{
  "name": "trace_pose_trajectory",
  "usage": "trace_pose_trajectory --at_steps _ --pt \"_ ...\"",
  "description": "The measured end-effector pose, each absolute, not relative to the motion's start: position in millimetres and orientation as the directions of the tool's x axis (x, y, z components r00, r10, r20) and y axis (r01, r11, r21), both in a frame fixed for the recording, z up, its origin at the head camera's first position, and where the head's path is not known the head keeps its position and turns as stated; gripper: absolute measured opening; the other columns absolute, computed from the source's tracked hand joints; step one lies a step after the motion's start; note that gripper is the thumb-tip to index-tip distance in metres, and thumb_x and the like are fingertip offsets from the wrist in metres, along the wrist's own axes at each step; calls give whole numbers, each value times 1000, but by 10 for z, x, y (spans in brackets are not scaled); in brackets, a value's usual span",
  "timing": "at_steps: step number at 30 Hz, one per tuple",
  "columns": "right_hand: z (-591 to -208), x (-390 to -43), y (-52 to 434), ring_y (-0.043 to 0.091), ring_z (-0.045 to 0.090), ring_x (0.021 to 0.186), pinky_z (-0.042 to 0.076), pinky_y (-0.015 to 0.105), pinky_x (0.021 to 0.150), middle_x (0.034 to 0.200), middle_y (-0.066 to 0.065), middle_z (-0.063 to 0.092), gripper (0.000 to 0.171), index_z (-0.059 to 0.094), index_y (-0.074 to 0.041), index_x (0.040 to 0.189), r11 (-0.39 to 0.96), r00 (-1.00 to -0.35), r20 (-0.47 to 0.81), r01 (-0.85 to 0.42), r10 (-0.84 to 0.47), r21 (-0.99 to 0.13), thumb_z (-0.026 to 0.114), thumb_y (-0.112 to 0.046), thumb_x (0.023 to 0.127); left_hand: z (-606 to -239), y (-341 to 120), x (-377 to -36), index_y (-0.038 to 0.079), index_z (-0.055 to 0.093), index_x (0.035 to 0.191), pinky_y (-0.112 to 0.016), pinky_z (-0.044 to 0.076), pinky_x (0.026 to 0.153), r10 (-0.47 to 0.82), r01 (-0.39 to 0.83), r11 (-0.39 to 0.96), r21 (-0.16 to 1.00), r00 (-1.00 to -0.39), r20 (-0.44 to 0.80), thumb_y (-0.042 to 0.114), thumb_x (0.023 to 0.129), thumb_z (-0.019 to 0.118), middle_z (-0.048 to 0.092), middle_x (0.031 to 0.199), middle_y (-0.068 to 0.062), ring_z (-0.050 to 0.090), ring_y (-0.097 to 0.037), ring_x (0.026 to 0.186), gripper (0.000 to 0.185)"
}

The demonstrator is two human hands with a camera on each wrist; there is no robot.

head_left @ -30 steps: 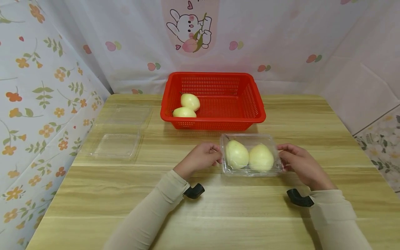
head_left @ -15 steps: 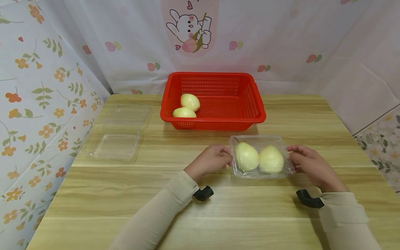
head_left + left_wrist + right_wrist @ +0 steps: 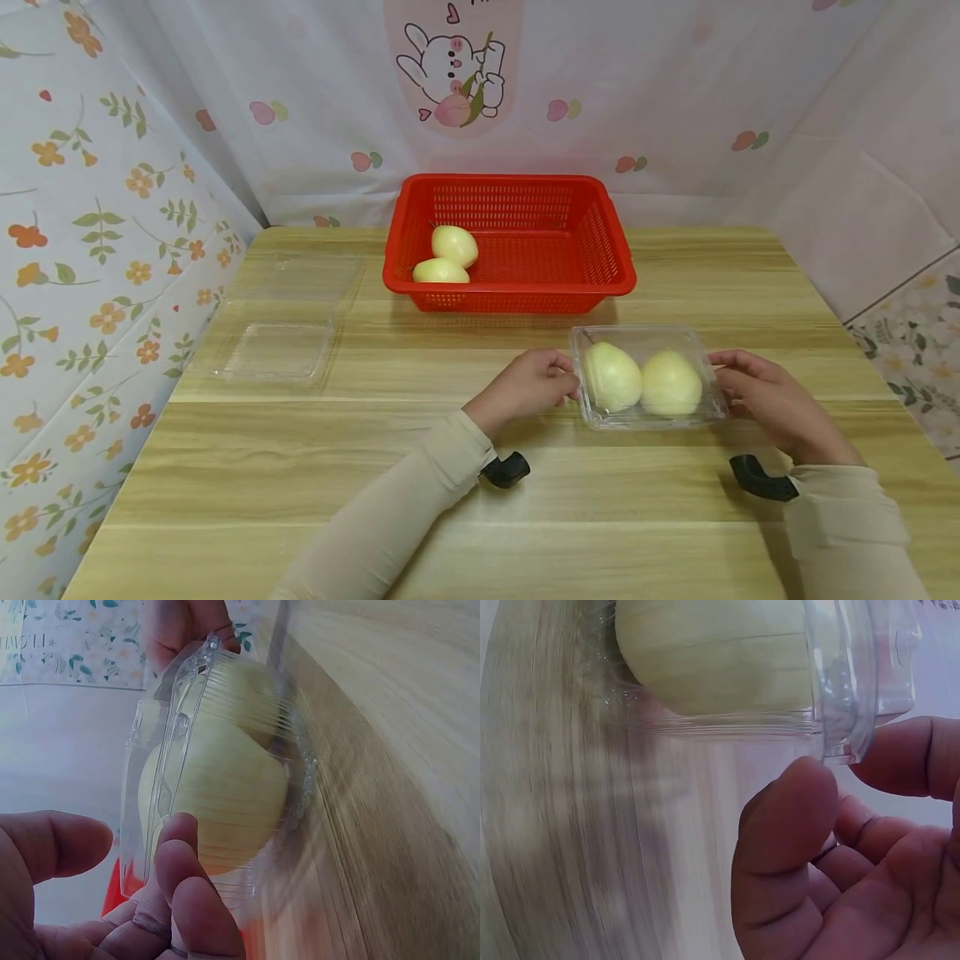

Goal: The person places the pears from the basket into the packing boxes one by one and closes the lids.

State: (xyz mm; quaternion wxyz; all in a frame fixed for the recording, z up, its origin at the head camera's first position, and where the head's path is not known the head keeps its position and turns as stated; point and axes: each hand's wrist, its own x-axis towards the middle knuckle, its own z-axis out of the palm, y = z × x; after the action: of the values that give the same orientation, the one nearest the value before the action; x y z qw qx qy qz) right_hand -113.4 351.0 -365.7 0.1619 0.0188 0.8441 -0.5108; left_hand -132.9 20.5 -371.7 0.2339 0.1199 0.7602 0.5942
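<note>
Before the red latticed plastic basket (image 3: 512,292), to its right, is a clear rectangular plastic box (image 3: 647,340) with two pale-yellow pears (image 3: 612,377): probably flexible, slippery, best held by its rim. The right hand (image 3: 776,407) seems clamped there, fingers slightly blurred; only the left wrist view shows the left hand (image 3: 527,385) touching it, thumb apart.
</note>
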Motion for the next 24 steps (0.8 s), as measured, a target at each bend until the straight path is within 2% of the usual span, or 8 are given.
trace_pose_trajectory --at_steps 7,13,20,24 --pt "-3638 -1120 3588 13 57 84 54 33 71 102 -9 59 40 40 8 137 509 -942 -311 209 -123 -835 43 -18 106 -3705 275 -1325 4 64 104 -21 44 59 484 -79 267 960 -851 -204 12 96 59 71 84 -2 59 -12 70 13" --pt "-3627 -1105 3660 14 56 82 54 33 71 97 -1 56 42 38 8 138 521 -939 -322 217 -118 -825 40 -21 108 -3700 340 -1319 0 63 111 -21 44 59 489 -82 259 962 -848 -204 12 95 60 70 86 -1 60 -12 69 20" --pt "-3599 -1085 3738 15 56 78 55 35 70 91 2 56 27 49 -8 128 504 -937 -336 243 -101 -829 39 -23 108 -3715 428 -1307 -2 61 118 -20 45 60 493 -103 255 961 -842 -221 10 91 62 70 90 -3 62 -16 71 29" --pt "-3585 -1087 3767 14 55 77 55 35 69 90 3 55 31 47 -3 130 522 -936 -334 234 -106 -820 38 -22 108 -3723 462 -1303 -2 60 120 -21 46 61 497 -122 248 961 -836 -234 10 92 63 70 93 -5 61 -14 71 32"
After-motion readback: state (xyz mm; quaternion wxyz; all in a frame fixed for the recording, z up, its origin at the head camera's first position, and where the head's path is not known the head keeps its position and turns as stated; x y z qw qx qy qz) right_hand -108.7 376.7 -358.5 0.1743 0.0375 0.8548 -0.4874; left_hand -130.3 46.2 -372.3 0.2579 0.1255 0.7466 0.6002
